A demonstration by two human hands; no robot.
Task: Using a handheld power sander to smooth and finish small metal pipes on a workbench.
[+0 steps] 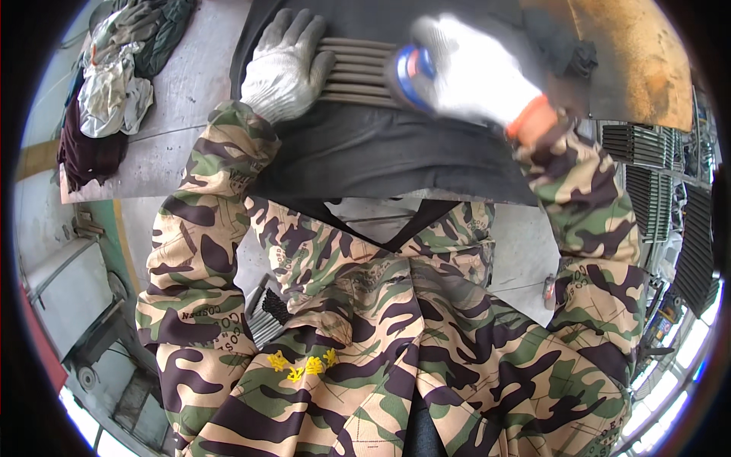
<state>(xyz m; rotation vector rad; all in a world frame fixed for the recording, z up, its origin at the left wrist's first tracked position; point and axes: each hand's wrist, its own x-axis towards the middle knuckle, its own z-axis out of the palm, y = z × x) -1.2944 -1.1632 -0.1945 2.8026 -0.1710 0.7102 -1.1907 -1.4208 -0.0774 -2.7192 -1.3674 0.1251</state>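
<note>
A dark slatted metal grate [354, 72], its bars running left to right, lies on a black cloth [365, 152] over the table. My left hand [285, 65], in a whitish glove with grey fingers, rests on the grate's left end with fingers stretched out and the thumb over the bars. My right hand [480, 68], in a white glove smeared by motion, is closed on a blue, round-edged hand tool [411, 76] at the grate's right part. The glove hides most of that tool, so its exact kind cannot be made out. An orange cuff circles the right wrist.
Crumpled rags [114, 91] lie on the grey table at the left. A brown-stained board [640, 61] is at the far right. Stacks of dark slatted pieces [643, 145] stand beyond my right arm. The table's near edge runs just before my body.
</note>
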